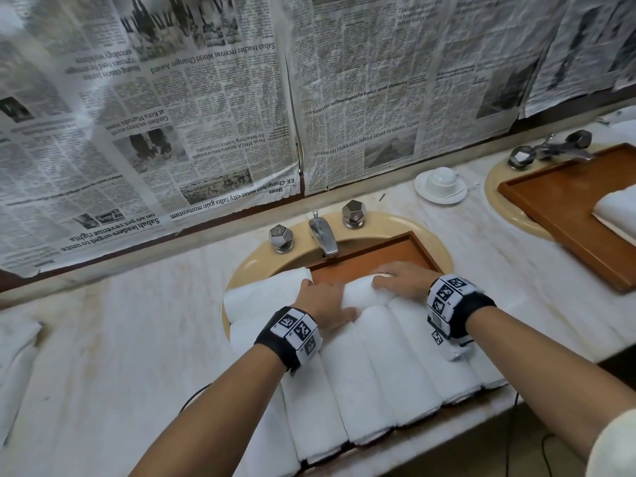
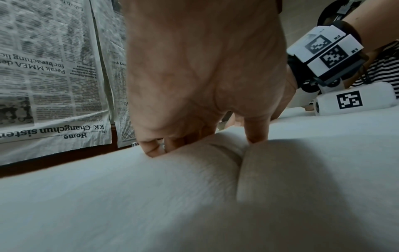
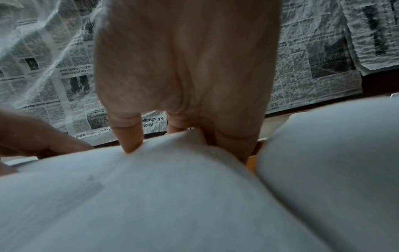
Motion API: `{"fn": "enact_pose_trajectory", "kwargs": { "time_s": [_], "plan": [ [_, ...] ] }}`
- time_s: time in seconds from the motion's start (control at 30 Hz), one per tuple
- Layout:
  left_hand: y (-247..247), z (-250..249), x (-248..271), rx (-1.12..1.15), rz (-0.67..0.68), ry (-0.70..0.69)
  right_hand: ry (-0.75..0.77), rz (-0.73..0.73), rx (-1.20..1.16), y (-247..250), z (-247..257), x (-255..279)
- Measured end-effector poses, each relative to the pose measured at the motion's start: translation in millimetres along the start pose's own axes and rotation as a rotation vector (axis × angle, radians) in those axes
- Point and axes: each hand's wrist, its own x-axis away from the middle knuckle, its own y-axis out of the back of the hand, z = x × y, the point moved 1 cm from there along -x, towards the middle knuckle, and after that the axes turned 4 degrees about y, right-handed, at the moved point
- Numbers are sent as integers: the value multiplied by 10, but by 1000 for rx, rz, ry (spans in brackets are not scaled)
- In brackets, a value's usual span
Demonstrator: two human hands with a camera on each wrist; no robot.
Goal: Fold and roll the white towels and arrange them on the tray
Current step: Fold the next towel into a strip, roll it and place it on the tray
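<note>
A wooden tray [image 1: 375, 256] lies over the sink, and several rolled white towels [image 1: 378, 373] lie side by side on it. At the far end of the row both hands hold one more towel roll [image 1: 361, 292]. My left hand [image 1: 327, 301] curls over its left part, fingers dug into the far side [image 2: 200, 139]. My right hand [image 1: 402, 277] grips its right end, fingers curled over the cloth [image 3: 183, 139]. A flat folded towel [image 1: 265, 294] lies just left of the hands, across the tray's left edge and the basin rim.
A chrome faucet [image 1: 323, 235] with two knobs stands right behind the tray. To the right, a second wooden tray [image 1: 568, 208] carries a folded towel [image 1: 616, 211]. A cup on a saucer [image 1: 440, 184] sits between the sinks. Loose white cloth [image 1: 17, 356] lies at far left. Newspaper covers the wall.
</note>
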Motion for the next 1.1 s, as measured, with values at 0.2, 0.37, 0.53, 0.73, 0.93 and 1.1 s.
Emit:
{"fn": "enact_pose_trajectory", "kwargs": {
  "time_s": [0.2, 0.37, 0.53, 0.73, 0.93, 1.1],
  "plan": [
    [-19, 32, 115, 128, -58, -11, -22, 49, 57, -8, 29, -14],
    [-5, 134, 360, 250, -155, -29, -38, 37, 62, -38, 21, -23],
    [-107, 446, 661, 289, -228, 59, 10, -179, -2, 30, 6, 66],
    [-306, 863, 1026, 390, -313, 227, -65, -358, 1, 37, -315, 516],
    [-716, 1090, 1365, 639, -330, 392, -228, -324, -28, -230, -759, 1015],
    [-818, 991, 1395, 866, -392, 364, -287, -376, -110, -484, -827, 1108]
  ]
}}
